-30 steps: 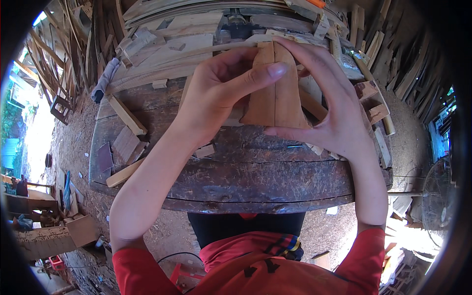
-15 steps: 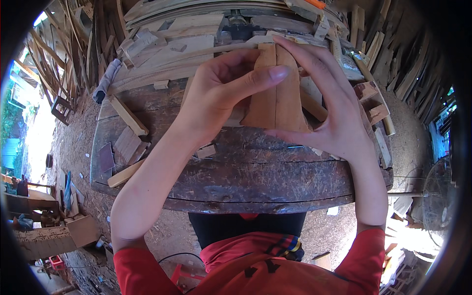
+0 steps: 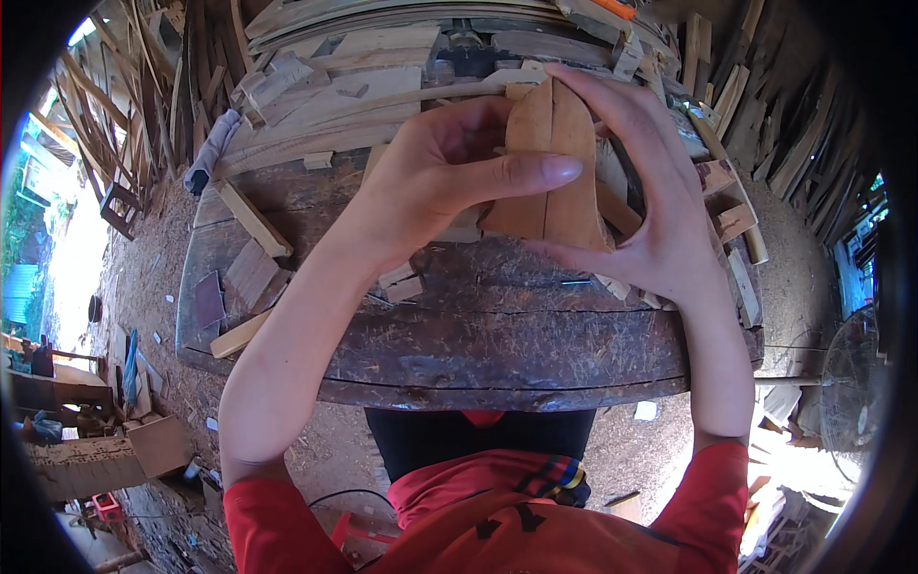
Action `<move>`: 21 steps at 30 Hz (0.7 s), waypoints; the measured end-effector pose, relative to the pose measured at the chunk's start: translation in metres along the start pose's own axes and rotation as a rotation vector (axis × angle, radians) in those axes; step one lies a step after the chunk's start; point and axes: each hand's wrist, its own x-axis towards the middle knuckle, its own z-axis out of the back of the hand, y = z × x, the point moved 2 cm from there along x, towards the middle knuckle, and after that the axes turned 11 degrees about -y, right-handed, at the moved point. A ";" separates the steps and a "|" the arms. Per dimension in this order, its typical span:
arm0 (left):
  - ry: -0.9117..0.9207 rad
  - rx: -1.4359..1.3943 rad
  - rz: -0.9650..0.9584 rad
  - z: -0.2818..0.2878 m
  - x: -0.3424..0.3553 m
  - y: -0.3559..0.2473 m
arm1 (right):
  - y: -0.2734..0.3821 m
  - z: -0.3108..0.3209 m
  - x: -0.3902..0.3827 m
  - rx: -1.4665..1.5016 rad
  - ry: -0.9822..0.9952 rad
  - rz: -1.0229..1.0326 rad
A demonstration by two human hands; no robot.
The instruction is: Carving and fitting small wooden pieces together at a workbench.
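A bell-shaped wooden piece (image 3: 547, 210), rounded at the top and flaring at the bottom, is held up above the dark workbench (image 3: 459, 354). A seam line runs down its middle. My left hand (image 3: 469, 167) grips it from the left, thumb across its front face and fingers behind, partly hidden. My right hand (image 3: 660, 201) spans its right side, with fingertips at the top and the thumb at the lower edge. Small wood offcuts (image 3: 402, 284) lie on the bench just below my left wrist.
Wood sticks and a brown square (image 3: 208, 302) lie at the bench's left. Boards (image 3: 373, 86) are stacked along the far side. Tall wood strips (image 3: 124, 105) lean at both sides. A rolled grey cloth (image 3: 212, 151) rests at the far left corner. A fan (image 3: 854, 392) stands at right.
The wooden piece has been tilted and turned slightly in my hands, its top now more rounded to view. Both hands keep hold and have shifted only a little.
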 end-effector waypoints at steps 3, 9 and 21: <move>0.008 0.048 -0.085 0.002 0.001 -0.010 | -0.002 -0.002 -0.001 0.040 0.015 -0.047; -0.066 0.215 -0.184 0.009 0.002 -0.007 | -0.005 0.001 -0.002 0.331 0.033 -0.226; -0.093 0.492 -0.387 0.006 0.000 -0.006 | -0.011 0.004 0.000 0.260 -0.022 -0.254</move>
